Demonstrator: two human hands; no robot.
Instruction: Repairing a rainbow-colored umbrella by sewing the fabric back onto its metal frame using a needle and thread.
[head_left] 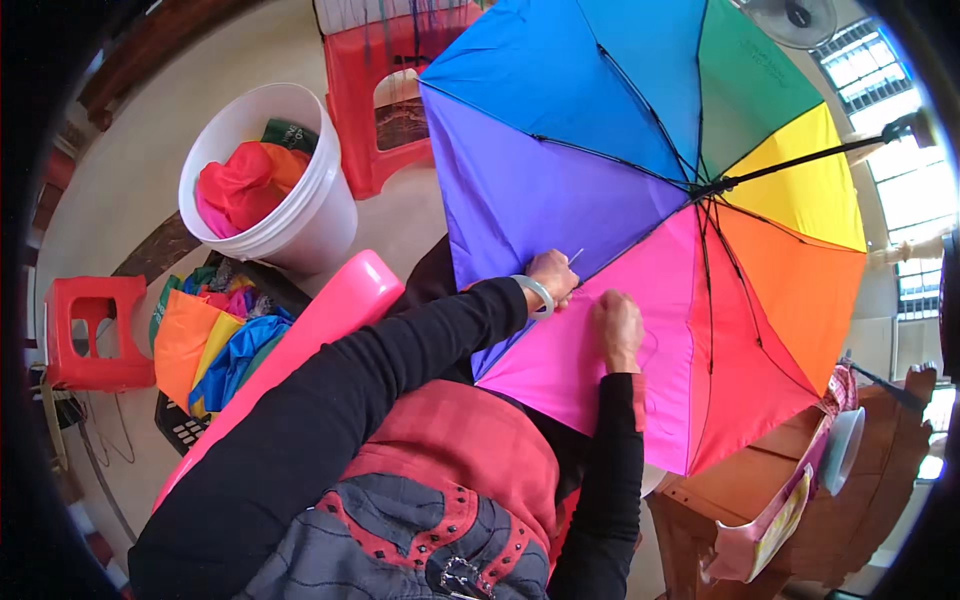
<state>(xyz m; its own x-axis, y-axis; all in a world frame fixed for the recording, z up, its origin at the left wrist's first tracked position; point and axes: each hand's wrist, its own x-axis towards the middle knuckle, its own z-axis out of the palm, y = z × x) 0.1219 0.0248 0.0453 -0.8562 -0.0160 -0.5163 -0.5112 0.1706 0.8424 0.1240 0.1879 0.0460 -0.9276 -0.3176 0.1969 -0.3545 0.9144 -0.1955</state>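
Both hands are up on the open rainbow-panelled fabric umbrella (640, 200), seen from its underside with the black metal ribs fanning out. The left hand (552, 277), a pale bangle on its wrist, is closed in a pinch on a thin needle-like pin whose tip pokes up just above the fingers, right where the purple panel meets the pink one. The right hand (619, 326) sits just beside it, a little lower, fingers curled and pressed onto the pink panel; I cannot tell whether it grips the cloth or only holds it flat. The two hands are close together but not touching.

The umbrella canopy spreads up and to the right of the hands and covers most of what lies beyond them. Its black shaft (800, 160) runs away to the upper right, ending in a dark handle near the bright window.

Below the left forearm, a long smooth pink plastic tube (330, 310) slants across the lap. Further to the left of it, a dark crate (185, 425) holds a heap of orange, yellow and blue fabric pieces (205, 345). Beyond that, a white plastic bucket (300, 220) stands with red and orange cloth bundled inside. A small red plastic stool (95, 335) sits far left, another red plastic stool (385, 90) stands above the bucket. Low on the right, well apart from the right hand, is a brown wooden cabinet (800, 500).
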